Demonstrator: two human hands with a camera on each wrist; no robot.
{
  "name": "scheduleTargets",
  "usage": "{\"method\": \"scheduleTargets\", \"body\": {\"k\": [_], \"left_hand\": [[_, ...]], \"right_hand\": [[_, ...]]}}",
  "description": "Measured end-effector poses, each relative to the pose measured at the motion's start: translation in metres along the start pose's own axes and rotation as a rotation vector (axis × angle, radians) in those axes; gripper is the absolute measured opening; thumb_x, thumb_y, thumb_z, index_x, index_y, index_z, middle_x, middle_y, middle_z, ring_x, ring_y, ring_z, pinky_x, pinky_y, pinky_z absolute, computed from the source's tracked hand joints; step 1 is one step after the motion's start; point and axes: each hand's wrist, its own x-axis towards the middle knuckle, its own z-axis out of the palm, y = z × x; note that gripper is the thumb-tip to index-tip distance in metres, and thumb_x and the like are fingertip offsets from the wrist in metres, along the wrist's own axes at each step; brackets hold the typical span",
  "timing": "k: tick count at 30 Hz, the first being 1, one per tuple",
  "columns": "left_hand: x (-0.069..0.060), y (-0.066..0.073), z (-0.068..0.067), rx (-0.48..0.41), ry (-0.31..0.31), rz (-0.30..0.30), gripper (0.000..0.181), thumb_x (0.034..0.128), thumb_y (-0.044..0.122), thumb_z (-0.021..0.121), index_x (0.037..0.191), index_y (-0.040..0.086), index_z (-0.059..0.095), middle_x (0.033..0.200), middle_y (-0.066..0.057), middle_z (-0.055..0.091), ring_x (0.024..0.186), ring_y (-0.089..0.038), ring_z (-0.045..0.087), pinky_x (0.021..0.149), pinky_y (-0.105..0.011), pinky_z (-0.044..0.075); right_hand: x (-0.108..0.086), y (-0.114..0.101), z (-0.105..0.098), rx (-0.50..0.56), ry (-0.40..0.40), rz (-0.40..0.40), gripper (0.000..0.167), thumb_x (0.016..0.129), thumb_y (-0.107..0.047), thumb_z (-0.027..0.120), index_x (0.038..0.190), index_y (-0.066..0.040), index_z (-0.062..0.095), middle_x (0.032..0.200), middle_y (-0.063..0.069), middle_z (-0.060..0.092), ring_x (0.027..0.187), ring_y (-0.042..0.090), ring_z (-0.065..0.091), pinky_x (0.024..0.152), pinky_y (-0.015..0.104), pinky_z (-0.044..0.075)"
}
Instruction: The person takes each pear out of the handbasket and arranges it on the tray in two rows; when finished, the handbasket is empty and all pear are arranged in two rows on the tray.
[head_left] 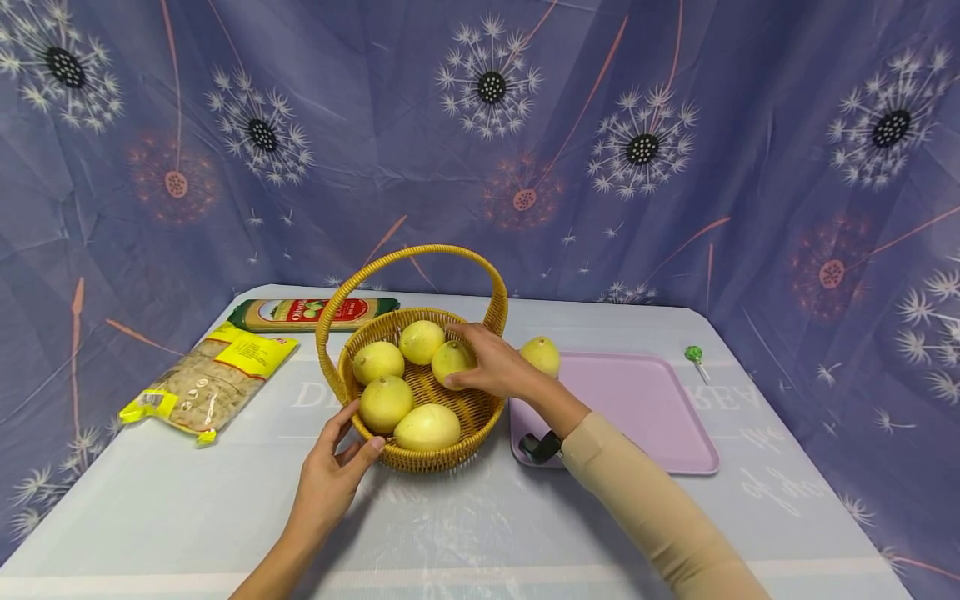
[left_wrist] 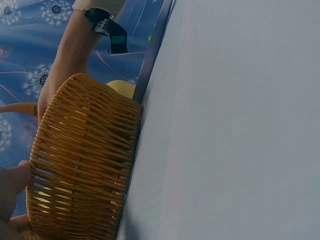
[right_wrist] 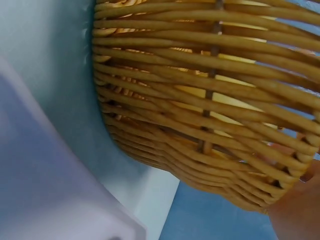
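A yellow wicker basket (head_left: pixel 442 460) with a tall arched handle stands on the table and holds several pale yellow round fruits. My left hand (head_left: pixel 333 467) grips its near left rim, thumb over the edge; part of this hand (left_wrist: pixel 12 187) shows in the left wrist view. Inside the basket's right side, my right hand (head_left: pixel 491 364) holds a yellow fruit (head_left: pixel 452 362) between thumb and fingers. One more yellow fruit (head_left: pixel 541 356) lies outside, at the left back corner of the pink tray (head_left: pixel 630 400). Woven wall (right_wrist: pixel 200 100) fills much of the right wrist view.
At the back left lies a green packet labelled with olives (head_left: pixel 315 312), with a yellow-and-clear food bag (head_left: pixel 213 379) in front of it. A green lollipop (head_left: pixel 694 354) is on the table's right side. A patterned purple cloth (head_left: pixel 405 167) hangs behind the table.
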Motion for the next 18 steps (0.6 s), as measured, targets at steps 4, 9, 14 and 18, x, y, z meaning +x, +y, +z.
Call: {"method": "scheduleTargets", "body": {"k": [4, 9, 14, 18], "left_hand": [[-0.0001, -0.0002, 0.0004, 0.000, -0.003, 0.000, 0.066, 0.0905, 0.032, 0.064, 0.147, 0.017, 0.032, 0.155, -0.008, 0.028, 0.140, -0.031, 0.033, 0.106, -0.042, 0.042], [-0.0001, -0.0007, 0.0006, -0.015, -0.009, -0.001, 0.066, 0.0906, 0.031, 0.064, 0.147, 0.018, 0.032, 0.155, -0.008, 0.028, 0.141, -0.031, 0.033, 0.107, -0.042, 0.041], [-0.0001, -0.0003, 0.0003, -0.019, -0.012, -0.003, 0.065, 0.0910, 0.031, 0.063, 0.147, 0.017, 0.032, 0.155, -0.009, 0.028, 0.141, -0.032, 0.032, 0.107, -0.043, 0.041], [-0.0001, -0.0002, -0.0001, -0.008, -0.007, -0.006, 0.065, 0.0911, 0.031, 0.063, 0.147, 0.018, 0.032, 0.155, -0.009, 0.028, 0.141, -0.032, 0.032, 0.107, -0.043, 0.041]], "right_hand": [[0.0030, 0.0027, 0.0038, -0.010, -0.016, 0.016, 0.083, 0.079, -0.040, 0.074, 0.146, -0.014, 0.034, 0.148, 0.008, 0.040, 0.140, 0.025, 0.035, 0.114, 0.047, 0.035], [0.0057, 0.0053, 0.0075, -0.029, -0.033, 0.036, 0.082, 0.080, -0.040, 0.074, 0.146, -0.015, 0.034, 0.150, 0.009, 0.038, 0.141, 0.026, 0.033, 0.115, 0.047, 0.034], [0.0080, 0.0068, 0.0099, -0.065, -0.045, 0.026, 0.079, 0.081, -0.040, 0.073, 0.144, -0.009, 0.038, 0.148, 0.011, 0.040, 0.139, 0.026, 0.035, 0.115, 0.045, 0.034], [0.0087, 0.0071, 0.0103, -0.090, -0.049, 0.016, 0.076, 0.081, -0.038, 0.073, 0.142, -0.007, 0.041, 0.146, 0.013, 0.042, 0.138, 0.028, 0.038, 0.115, 0.045, 0.035]]}}
